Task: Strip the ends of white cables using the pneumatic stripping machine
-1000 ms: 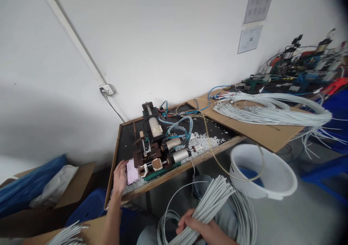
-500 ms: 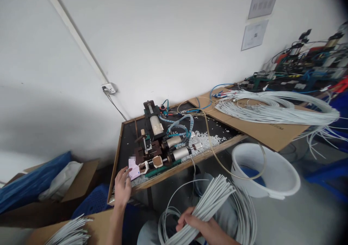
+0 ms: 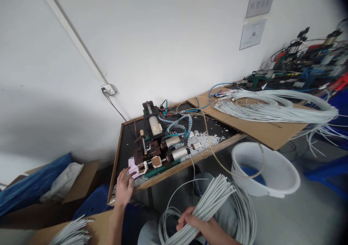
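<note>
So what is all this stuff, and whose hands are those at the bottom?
The picture comes from a camera worn on a person's head, looking down, so the two hands belong to that person. The right hand has its grip closed around a bundle of thin white cables that loops down over the lap. The left hand reaches to the near edge of a dark table and touches a small pink thing; its front is blurred, so I cannot tell what it is. On the table stands a small machine with metal tubes and blue hoses, and little white bits lie scattered beside it. A white bucket stands on the floor to the right. Farther off, more white cables lie on brown cardboard.
</note>
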A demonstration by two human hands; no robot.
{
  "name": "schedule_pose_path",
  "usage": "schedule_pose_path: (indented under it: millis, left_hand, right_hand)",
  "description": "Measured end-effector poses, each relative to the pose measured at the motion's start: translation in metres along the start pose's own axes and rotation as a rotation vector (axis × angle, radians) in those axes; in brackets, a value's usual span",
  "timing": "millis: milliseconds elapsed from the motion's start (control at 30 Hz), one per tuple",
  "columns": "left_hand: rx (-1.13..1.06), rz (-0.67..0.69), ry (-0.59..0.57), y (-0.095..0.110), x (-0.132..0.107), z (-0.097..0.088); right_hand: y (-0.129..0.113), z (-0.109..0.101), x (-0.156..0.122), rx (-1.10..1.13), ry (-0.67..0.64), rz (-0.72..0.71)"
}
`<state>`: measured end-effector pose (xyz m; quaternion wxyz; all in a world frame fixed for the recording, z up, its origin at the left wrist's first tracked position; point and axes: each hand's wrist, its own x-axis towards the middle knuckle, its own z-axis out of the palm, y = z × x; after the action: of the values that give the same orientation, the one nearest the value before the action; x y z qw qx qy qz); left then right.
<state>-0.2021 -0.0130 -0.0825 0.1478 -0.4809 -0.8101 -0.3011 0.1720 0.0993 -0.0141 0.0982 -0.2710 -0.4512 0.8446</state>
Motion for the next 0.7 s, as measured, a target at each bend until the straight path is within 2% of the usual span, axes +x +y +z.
schedule_pose_path:
  millis: [300, 533, 700]
  left_hand:
    - [0.083, -0.01, -0.028, -0.0039, 0.0016, 0.0038]
    - [0.13, -0.119, 0.131, -0.0047, 0.0022, 0.0006]
    - [0.178, -0.166, 0.13, -0.0018, 0.0027, 0.004]
  right_hand:
    - [-0.0013, 0.0025, -0.002, 0.009, 0.001, -0.018]
    - [-0.0058, 0.0008, -0.005, 0.018, 0.005, -0.008]
    - [-0.0069, 0.0009, -0.0064, 0.039, 0.021, -0.016]
